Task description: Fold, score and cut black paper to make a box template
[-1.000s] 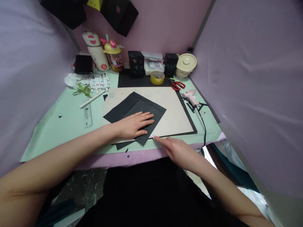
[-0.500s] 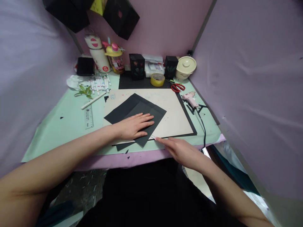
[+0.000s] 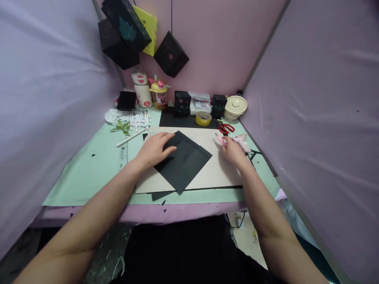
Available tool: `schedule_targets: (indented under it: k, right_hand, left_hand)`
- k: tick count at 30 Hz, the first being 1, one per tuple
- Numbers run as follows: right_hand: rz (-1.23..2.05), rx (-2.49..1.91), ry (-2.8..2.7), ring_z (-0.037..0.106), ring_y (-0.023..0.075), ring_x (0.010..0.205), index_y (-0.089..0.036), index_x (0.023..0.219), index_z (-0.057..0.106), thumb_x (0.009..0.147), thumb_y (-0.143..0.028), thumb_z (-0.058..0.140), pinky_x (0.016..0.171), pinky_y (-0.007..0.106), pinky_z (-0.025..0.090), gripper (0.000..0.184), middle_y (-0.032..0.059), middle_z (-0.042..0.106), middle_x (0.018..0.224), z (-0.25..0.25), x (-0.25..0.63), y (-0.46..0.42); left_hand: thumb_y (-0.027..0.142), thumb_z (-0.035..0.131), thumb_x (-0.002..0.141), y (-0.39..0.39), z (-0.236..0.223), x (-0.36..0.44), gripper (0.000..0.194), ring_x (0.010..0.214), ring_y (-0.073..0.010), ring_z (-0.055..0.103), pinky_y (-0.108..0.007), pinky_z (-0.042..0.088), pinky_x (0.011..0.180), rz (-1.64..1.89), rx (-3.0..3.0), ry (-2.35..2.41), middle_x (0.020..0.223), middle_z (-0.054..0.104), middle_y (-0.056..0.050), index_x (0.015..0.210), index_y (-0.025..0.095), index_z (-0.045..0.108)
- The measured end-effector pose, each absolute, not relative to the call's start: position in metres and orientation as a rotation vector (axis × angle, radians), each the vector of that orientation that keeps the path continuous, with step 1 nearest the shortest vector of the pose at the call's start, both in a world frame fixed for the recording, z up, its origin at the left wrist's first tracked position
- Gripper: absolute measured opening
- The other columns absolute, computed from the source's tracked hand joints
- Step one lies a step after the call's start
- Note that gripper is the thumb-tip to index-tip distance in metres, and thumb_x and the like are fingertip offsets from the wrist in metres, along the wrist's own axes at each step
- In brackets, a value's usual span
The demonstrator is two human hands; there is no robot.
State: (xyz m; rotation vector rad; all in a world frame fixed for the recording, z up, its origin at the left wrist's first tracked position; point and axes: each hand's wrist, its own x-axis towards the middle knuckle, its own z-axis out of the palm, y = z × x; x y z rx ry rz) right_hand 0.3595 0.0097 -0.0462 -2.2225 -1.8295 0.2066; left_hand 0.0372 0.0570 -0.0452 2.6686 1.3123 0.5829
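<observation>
On the counter (image 3: 83, 177), my black sheet (image 3: 186, 167) is lying askew on the pale board (image 3: 225, 171), its lowest corner poking just past the board's near edge. A moment ago my left hand (image 3: 152, 150) was pressing flat on the sheet; now it is hovering or barely resting at the sheet's upper left side, and I cannot tell whether it is touching. Its fingers are bending loosely, the thumb standing well apart from them, and I am seeing nothing gripped there. My right hand (image 3: 233, 152) has left the near edge, where it was working close beside the sheet's lower right side, and is now sitting over the right part of the board. Its fingers are curling closed around a slim pink tool (image 3: 221, 141), whose narrow tip is pointing up and to the left, well apart from the sheet. Just beyond that hand, the pale pink glue gun (image 3: 243, 143) is lying partly hidden, with the red-handled scissors (image 3: 226, 128) farther back. To me this change is reading as a pause: nothing is holding the sheet firmly down, and the tool is not working at its edge. The sheet itself is keeping about the same place on the board.
</observation>
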Motion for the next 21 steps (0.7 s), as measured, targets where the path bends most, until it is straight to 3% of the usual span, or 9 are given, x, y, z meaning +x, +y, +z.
schedule_targets:
  k: [5,10,13,16,21]
  right_hand:
    - [0.080,-2.322,-1.772,0.058,0.0312,0.108,-0.010,0.129,0.055,0.096,-0.023,0.040,0.089,0.041,0.043,0.039,0.0233,0.060,0.120,-0.060,0.344,0.046]
    - [0.005,-2.231,-1.855,0.046,0.0342,0.123,-0.017,0.138,0.051,0.095,-0.040,0.049,0.098,0.045,0.038,0.049,0.0200,0.050,0.133,-0.062,0.324,0.039]
    - [0.150,-2.022,-2.088,0.044,0.0290,0.127,-0.021,0.141,0.048,0.093,-0.051,0.051,0.103,0.039,0.036,0.057,0.0145,0.049,0.139,-0.067,0.302,0.037]
    - [0.241,-1.924,-2.201,0.040,0.0304,0.132,-0.019,0.141,0.047,0.091,-0.058,0.051,0.107,0.043,0.031,0.064,0.0157,0.043,0.146,-0.076,0.279,0.036]
    - [0.117,-1.956,-2.118,0.039,0.0330,0.133,-0.016,0.138,0.048,0.092,-0.059,0.047,0.109,0.049,0.027,0.063,0.0177,0.044,0.146,-0.088,0.261,0.034]
  left_hand:
    - [0.070,0.054,0.080,0.067,-0.058,0.002,0.079,0.118,-0.0434,0.049,-0.052,0.044,0.093,0.447,2.346,1.854,0.119,0.056,-0.023,0.132,0.011,0.053]
    - [0.074,0.062,0.072,0.063,-0.060,-0.006,0.086,0.116,-0.0446,0.049,-0.050,0.047,0.088,0.336,2.321,1.910,0.119,0.052,-0.021,0.135,0.017,0.050]
    - [0.069,0.066,0.072,0.064,-0.061,-0.010,0.084,0.110,-0.0432,0.055,-0.048,0.048,0.086,0.374,2.267,1.913,0.122,0.050,-0.022,0.136,0.017,0.049]
    - [0.060,0.072,0.069,0.068,-0.065,-0.018,0.077,0.102,-0.0425,0.060,-0.049,0.049,0.082,0.508,2.126,1.914,0.122,0.053,-0.023,0.130,0.016,0.054]
    - [0.033,0.078,0.067,0.079,-0.066,-0.031,0.052,0.093,-0.0353,0.064,-0.045,0.049,0.082,0.842,2.026,1.828,0.091,0.068,-0.011,0.115,0.019,0.063]
